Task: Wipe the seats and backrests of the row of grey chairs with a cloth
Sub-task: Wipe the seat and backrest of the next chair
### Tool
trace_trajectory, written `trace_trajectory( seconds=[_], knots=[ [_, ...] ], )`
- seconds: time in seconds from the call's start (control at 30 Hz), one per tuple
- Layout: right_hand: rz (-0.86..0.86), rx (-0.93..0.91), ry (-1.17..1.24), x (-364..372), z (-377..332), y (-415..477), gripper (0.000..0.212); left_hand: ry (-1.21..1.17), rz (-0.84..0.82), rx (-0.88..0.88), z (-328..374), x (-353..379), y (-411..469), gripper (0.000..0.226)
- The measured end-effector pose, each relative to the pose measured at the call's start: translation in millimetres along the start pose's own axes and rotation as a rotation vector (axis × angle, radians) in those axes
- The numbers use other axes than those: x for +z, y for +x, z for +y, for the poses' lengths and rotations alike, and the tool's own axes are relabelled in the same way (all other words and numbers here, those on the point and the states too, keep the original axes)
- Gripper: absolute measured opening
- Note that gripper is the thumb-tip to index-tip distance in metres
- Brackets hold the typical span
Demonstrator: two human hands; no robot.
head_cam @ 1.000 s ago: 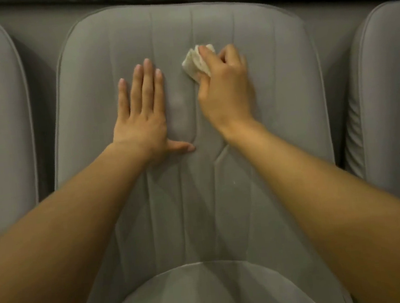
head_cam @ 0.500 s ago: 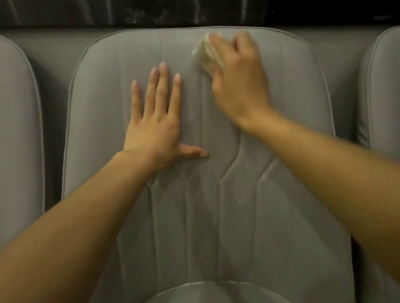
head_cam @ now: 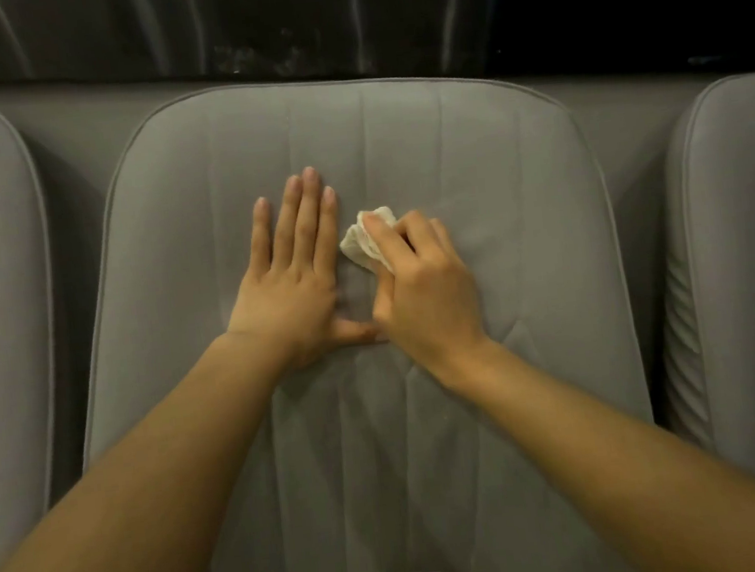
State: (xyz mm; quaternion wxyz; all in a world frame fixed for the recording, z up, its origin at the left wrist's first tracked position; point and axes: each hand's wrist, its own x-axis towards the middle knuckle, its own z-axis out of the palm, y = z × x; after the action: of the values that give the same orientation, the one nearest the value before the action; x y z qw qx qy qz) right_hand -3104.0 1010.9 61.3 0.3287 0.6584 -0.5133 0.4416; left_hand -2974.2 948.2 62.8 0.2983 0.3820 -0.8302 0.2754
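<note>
Now pressing left hand (head_cam: 288, 276) flat, fingers straight, on middle grey backrest (head_cam: 469, 159), gripping crumpled white cloth (head_cam: 364, 240) in right hand (head_cam: 422, 290) just beside it, seemingly against the fabric.

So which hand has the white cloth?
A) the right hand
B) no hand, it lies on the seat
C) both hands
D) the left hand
A: the right hand grips the cloth against the middle backrest, while the left hand lies flat with straight fingers beside it.
</note>
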Motion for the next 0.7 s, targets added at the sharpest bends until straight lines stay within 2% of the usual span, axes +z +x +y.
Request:
trace_trajectory(
  seconds=[0.07,0.13,0.23,0.33,0.5,0.6,0.7],
  knots=[
    [-0.028,-0.027,0.015,-11,2,9,0.042,0.038,-0.021,0.070,0,-2,-4,0.132],
    [0.032,-0.011,-0.061,-23,7,28,0.045,0.072,-0.033,0.110,-1,-4,-6,0.134],
    [0.155,0.144,-0.182,-33,26,79,0.044,0.092,-0.032,0.114,-1,-6,-7,0.133],
    [0.135,0.223,-0.210,-29,36,101,0.036,0.084,-0.003,0.114,-1,-3,-6,0.131],
    [0.174,0.115,-0.180,-8,28,23,0.047,0.071,0.012,0.119,-2,0,-9,0.132],
    [0.128,0.078,-0.188,-2,21,-19,0.047,0.049,-0.007,0.088,3,6,-18,0.131],
    [0.078,0.074,-0.096,-10,18,-26,0.043,0.025,-0.038,0.054,13,13,-37,0.131]
  ],
)
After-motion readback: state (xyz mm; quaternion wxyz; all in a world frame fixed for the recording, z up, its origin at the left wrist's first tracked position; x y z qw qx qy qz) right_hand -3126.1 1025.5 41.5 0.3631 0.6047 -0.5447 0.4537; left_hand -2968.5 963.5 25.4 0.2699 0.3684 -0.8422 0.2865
